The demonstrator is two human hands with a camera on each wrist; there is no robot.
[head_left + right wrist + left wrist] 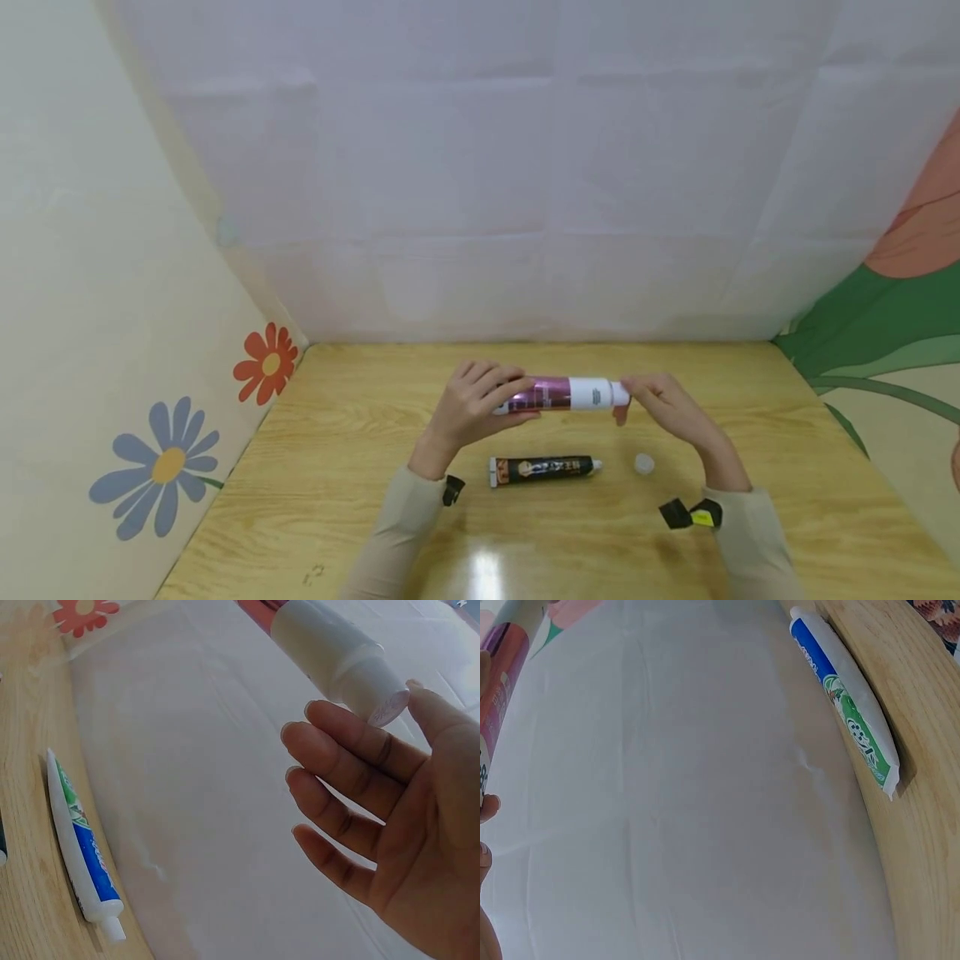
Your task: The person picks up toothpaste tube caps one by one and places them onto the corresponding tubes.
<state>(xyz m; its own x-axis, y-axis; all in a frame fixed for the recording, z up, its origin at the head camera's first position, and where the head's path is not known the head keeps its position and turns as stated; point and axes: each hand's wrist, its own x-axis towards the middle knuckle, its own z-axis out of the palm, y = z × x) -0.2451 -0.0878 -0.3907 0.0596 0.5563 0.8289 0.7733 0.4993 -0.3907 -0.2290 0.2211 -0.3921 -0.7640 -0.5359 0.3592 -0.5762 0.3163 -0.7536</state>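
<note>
A cylindrical bottle, shiny purple with a white section and a narrower white cap, is held level above the table. My left hand grips its purple end, fingers over the top and thumb underneath. At the other end, my right hand pinches the cap between thumb and index finger. In the right wrist view the other fingers are loosely bent beside the cap's flat end. Below the bottle lies a black toothpaste tube, its nozzle pointing right. A small whitish round cap rests right of that tube.
A white, blue and green toothpaste tube lies on the wooden table, seen in both wrist views. Pale sheeting hangs behind the table. Flower-patterned panels flank it on the left and right.
</note>
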